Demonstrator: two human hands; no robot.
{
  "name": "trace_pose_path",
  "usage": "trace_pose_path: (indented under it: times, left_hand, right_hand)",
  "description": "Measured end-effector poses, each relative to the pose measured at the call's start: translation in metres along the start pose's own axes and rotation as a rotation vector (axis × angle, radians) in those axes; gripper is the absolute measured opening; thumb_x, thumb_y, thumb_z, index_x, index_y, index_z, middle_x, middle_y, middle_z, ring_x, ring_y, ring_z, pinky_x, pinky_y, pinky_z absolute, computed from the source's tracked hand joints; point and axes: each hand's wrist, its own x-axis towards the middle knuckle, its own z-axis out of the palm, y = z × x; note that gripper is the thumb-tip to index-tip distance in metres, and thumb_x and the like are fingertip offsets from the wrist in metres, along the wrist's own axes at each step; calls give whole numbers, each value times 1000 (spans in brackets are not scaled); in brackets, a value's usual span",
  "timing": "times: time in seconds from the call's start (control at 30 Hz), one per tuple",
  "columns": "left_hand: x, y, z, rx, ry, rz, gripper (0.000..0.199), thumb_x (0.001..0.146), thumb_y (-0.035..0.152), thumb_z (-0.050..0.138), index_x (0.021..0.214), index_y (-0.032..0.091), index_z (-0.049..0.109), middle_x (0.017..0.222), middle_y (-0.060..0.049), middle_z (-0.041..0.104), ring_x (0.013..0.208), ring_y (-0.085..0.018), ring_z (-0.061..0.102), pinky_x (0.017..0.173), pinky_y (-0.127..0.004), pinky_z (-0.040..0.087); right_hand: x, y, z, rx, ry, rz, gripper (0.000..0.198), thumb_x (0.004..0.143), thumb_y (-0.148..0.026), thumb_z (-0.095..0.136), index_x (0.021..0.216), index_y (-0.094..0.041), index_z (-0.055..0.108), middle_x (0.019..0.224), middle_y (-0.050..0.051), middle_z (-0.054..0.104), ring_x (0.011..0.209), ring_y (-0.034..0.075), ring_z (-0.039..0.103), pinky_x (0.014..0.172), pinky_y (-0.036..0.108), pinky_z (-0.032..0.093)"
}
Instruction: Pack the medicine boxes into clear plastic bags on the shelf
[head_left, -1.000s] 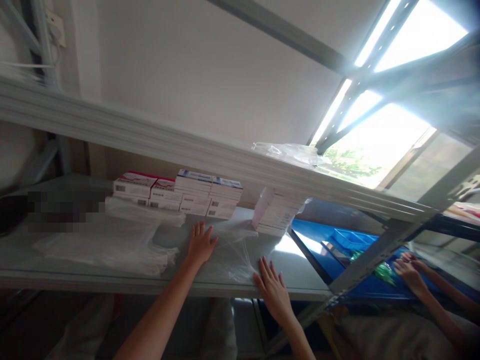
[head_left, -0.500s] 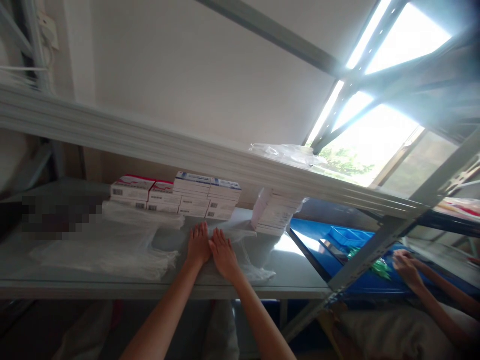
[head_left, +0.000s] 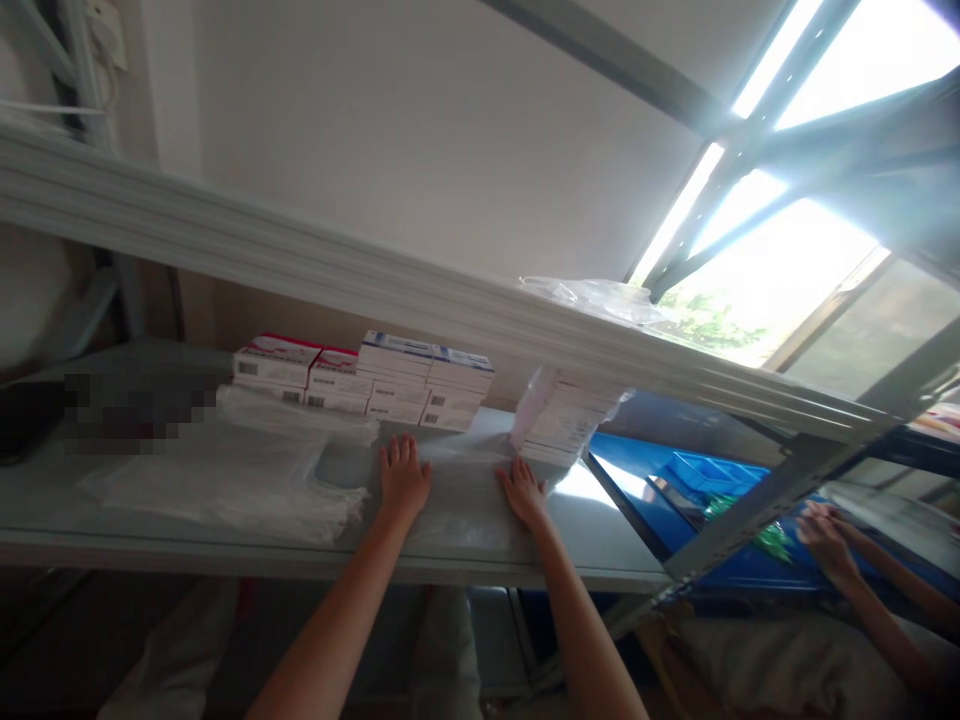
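Note:
My left hand (head_left: 405,477) lies flat and open on a clear plastic bag (head_left: 466,500) spread over the grey shelf (head_left: 592,545). My right hand (head_left: 525,492) rests open with fingers spread at the bag's right side. Behind the hands stand stacked white boxes with blue tops (head_left: 427,385), joined on the left by white boxes with red tops (head_left: 281,360). Just beyond my right fingers is a stack of white boxes in clear plastic (head_left: 566,420). Left of my left hand, a pile of clear plastic bags (head_left: 225,480) covers the shelf.
A grey upper shelf beam (head_left: 337,265) crosses above the boxes, with crumpled clear plastic (head_left: 600,298) on it. At right, a slanted metal post (head_left: 742,510) stands before a blue tray (head_left: 712,475), a green item (head_left: 757,525) and another person's hands (head_left: 825,540).
My hands were close together over the plastic bag and are now apart. The right hand slid to the right, and the bag lies more spread out between them.

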Motion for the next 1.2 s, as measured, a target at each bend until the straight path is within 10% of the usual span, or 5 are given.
trace_pose_path:
  times: [0.27, 0.4, 0.67, 0.9, 1.2]
  left_hand:
    - [0, 0, 1, 6, 8, 6, 59, 92, 37, 34, 140, 3, 38, 150, -18, 31, 139, -33, 26, 113, -50, 20]
    - [0, 0, 0, 16, 16, 1, 59, 92, 37, 35, 140, 4, 38, 149, -18, 32, 139, -33, 27, 113, -50, 21]
    - [-1, 0, 2, 16, 33, -29, 61, 92, 40, 36, 139, 1, 38, 149, -23, 29, 138, -33, 28, 113, -49, 22]
    - [-4, 10, -13, -8, 122, -25, 58, 94, 36, 37, 141, 3, 36, 149, -23, 28, 138, -33, 30, 112, -51, 24]
    - [-122, 4, -53, -183, 520, 327, 30, 92, 18, 42, 114, 18, 61, 132, -10, 55, 117, -22, 54, 93, -37, 50]
  right_hand:
    - [-50, -8, -2, 31, 309, -131, 57, 99, -42, 16, 150, -18, 16, 154, 7, 22, 144, 21, 12, 115, 52, 13]
    - [-80, -11, 9, -29, 157, -309, 54, 98, -44, 21, 148, -24, 24, 152, 4, 29, 143, 21, 19, 114, 53, 13]
    - [-81, 68, 8, -205, 51, -144, 50, 98, -35, 23, 148, -27, 25, 155, 0, 20, 144, 22, 15, 113, 53, 21]
    - [-83, 68, 10, -209, 68, -95, 54, 98, -39, 19, 149, -25, 19, 155, -1, 18, 144, 21, 14, 114, 51, 20]
    - [-65, 113, 41, -161, 310, -294, 53, 88, -18, 23, 133, -25, 51, 143, 4, 45, 135, 25, 38, 105, 54, 34]
